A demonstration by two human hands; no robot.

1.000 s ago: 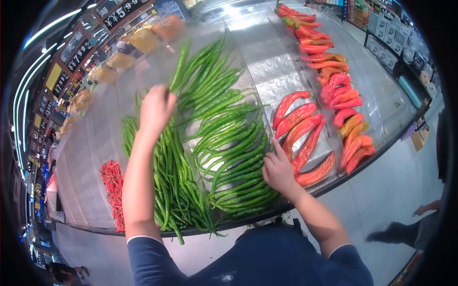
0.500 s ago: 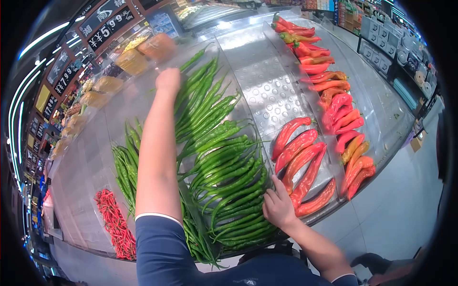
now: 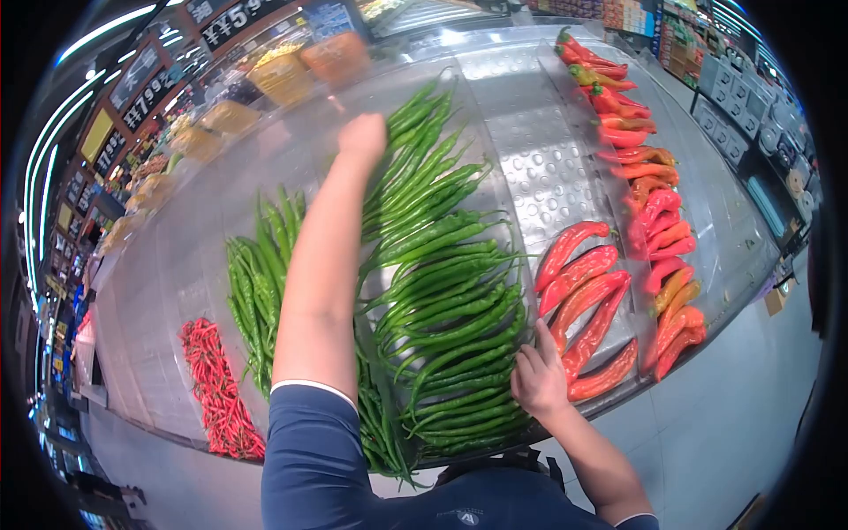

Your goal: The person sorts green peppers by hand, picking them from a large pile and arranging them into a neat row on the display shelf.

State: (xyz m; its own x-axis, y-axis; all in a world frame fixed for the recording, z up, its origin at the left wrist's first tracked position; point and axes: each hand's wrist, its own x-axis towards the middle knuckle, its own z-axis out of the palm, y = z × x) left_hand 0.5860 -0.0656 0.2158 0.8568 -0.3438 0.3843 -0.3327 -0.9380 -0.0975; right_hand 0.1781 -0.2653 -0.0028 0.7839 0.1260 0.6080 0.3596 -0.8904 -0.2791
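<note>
**Left hand** [image 3: 362, 137] at the far end of the stack of long green peppers [image 3: 442, 291]. The stack runs from this hand towards 5 o'clock, down to the front edge of the metal shelf [image 3: 539, 168]. The hand rests on the topmost peppers with its back to the camera. Its fingers are curled under and blurred, so whether they clasp a pepper cannot be told.

**Right hand** [image 3: 539, 375] at the near end of the same stack, with the peppers at its 9 to 11 o'clock. The fingers are extended and loosely spread, holding nothing. The fingertips lie where the green stack meets the red peppers [image 3: 583, 291], which sit at its 1 o'clock.

**Peppers** — long, slender, glossy and bright green, laid side by side in overlapping rows.

**Neighbours:** at 9 o'clock of the stack, 1 bed of thinner green peppers [image 3: 256, 283], partly behind the left forearm; beyond it, small red chillies [image 3: 212, 389].
</note>
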